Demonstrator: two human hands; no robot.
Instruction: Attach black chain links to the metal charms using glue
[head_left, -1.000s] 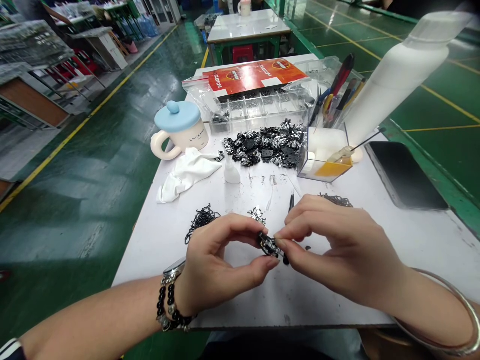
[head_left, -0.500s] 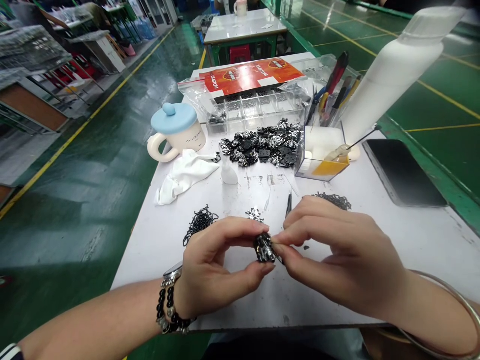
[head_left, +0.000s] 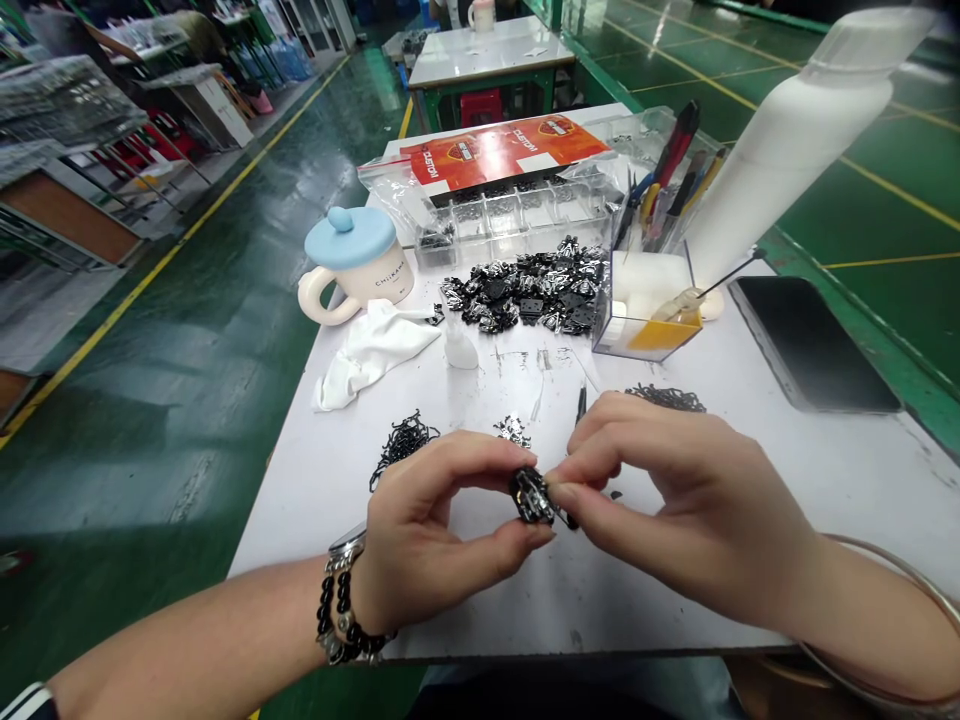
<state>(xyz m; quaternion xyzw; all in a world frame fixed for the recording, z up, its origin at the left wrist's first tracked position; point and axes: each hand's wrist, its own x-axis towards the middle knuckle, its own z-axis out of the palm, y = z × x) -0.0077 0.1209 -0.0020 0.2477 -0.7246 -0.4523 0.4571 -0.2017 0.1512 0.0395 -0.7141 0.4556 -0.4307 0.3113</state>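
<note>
My left hand point(head_left: 442, 540) pinches a small black and silver metal part point(head_left: 532, 495) between thumb and fingertips, above the white table. My right hand point(head_left: 675, 490) is closed at that part's right side, thumb and forefinger pressed together; what they hold is too small to make out. A thin dark tool point(head_left: 581, 402) shows just beyond the right fingers, partly covered by them. Behind my left hand lies a pile of black wire-like pieces point(head_left: 405, 440). Small silvery pieces point(head_left: 513, 430) rest beyond the held part, and more dark thin pieces point(head_left: 666, 398) behind my right hand.
A heap of black metal parts point(head_left: 525, 290) lies mid-table before a clear compartment box point(head_left: 517, 215). Around it stand a lidded mug point(head_left: 360, 265), a white cloth point(head_left: 371, 355), a small white bottle point(head_left: 459, 345), a tool holder point(head_left: 645, 335), a tall white bottle point(head_left: 802, 140) and a phone point(head_left: 814, 340).
Both hands stay at the part, which has turned slightly. My right fingertips have shifted a little, and a dark tip shows more clearly below them. The view has moved slightly.
</note>
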